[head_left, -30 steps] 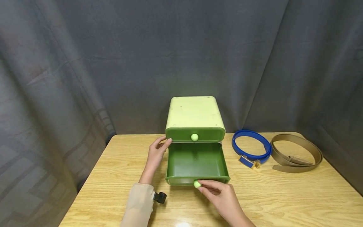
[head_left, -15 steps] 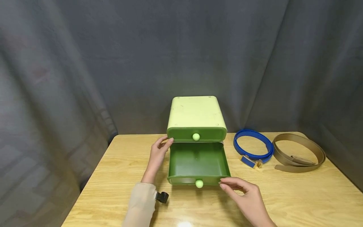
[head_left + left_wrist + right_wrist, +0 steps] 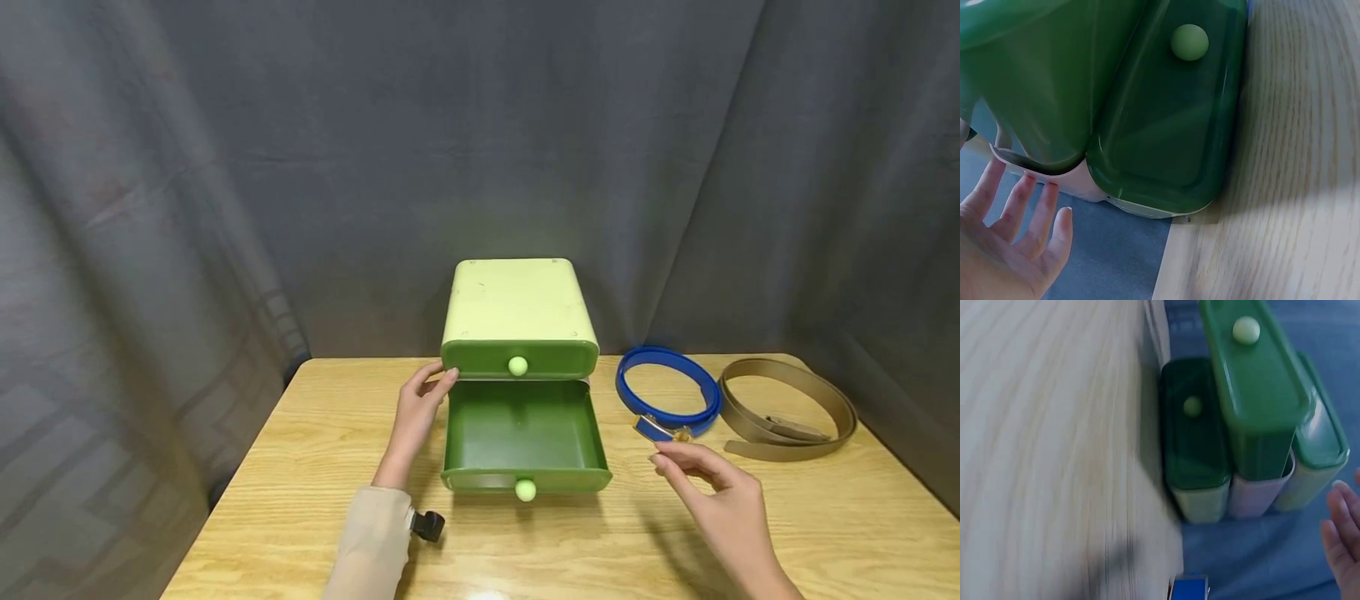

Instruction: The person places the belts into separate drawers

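A small chest of drawers (image 3: 517, 300) with a pale green top stands at the table's back. Its middle drawer (image 3: 480, 481), dark green with a round light-green knob (image 3: 526, 490), is pulled out, with nothing seen inside. My left hand (image 3: 416, 417) rests at the chest's left side; the left wrist view shows its extended fingertips touching the pink casing (image 3: 1079, 182) around that drawer. My right hand (image 3: 723, 504) holds nothing, its thumb and forefinger bent loosely just in front of the gold-edged buckle (image 3: 651, 428) of a coiled blue belt (image 3: 625, 387).
A coiled brown belt (image 3: 843, 408) lies right of the blue one. The top drawer (image 3: 480, 360) and the bottom drawer (image 3: 1194, 447) are closed. A grey curtain (image 3: 480, 150) hangs behind the wooden table (image 3: 322, 433).
My right hand has let go of the middle drawer's knob and moved right, towards the blue belt. The drawer stays pulled out, and my left hand keeps its place.
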A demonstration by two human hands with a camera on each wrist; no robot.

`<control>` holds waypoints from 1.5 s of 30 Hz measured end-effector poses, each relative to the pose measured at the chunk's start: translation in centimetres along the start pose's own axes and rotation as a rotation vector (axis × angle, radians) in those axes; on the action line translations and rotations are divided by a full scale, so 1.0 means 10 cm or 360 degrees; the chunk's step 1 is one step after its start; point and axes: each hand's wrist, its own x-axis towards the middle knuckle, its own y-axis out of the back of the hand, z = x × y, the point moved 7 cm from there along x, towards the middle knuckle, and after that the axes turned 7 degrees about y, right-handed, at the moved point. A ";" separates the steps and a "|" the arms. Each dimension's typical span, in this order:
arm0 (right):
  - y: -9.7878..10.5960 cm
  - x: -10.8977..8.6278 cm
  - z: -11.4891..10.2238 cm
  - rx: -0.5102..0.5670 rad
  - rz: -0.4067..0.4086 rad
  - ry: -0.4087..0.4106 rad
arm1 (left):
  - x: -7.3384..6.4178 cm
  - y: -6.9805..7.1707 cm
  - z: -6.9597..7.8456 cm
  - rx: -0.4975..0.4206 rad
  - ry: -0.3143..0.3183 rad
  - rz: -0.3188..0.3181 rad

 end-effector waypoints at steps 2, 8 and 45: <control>0.06 0.04 0.07 -0.0021 0.0023 0.0013 | -0.01 0.00 -0.01 -0.0002 0.0007 0.0000; 0.18 0.17 0.28 -0.0068 0.0017 0.0113 | -0.01 -0.02 -0.01 -0.0004 -0.0008 0.0011; -0.09 0.61 1.37 -0.0428 -0.0787 0.0072 | -0.04 -0.01 0.08 0.0019 -0.0028 0.0014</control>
